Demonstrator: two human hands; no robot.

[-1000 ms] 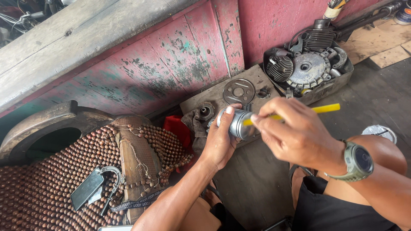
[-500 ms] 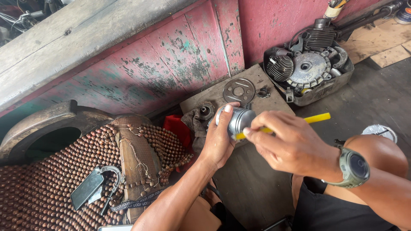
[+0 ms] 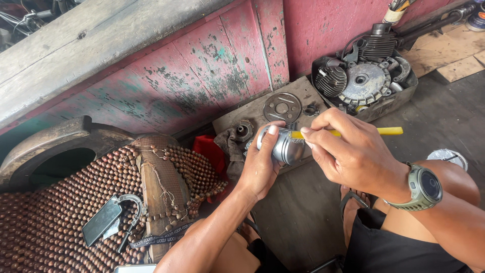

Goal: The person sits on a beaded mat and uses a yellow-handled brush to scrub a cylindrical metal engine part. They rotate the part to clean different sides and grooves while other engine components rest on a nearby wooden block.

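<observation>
The left hand point(image 3: 262, 164) grips a shiny round metal piston point(image 3: 288, 146). The right hand point(image 3: 348, 151) pinches a thin yellow stick point(image 3: 389, 131) against it. The poking looks midway, not finished.

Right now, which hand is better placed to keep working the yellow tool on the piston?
Right. The right hand already grips the yellow tool at the piston; the left hand is wrapped around the piston, steadying it.

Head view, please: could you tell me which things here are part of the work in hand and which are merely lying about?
In hand:
- metal piston, gripped by the left hand
- yellow-handled tool, held to the piston by the right hand

Lying about:
- round metal plate on the board
- tray of engine parts
- red cloth
- beaded seat cover
- phone on the beads
</observation>
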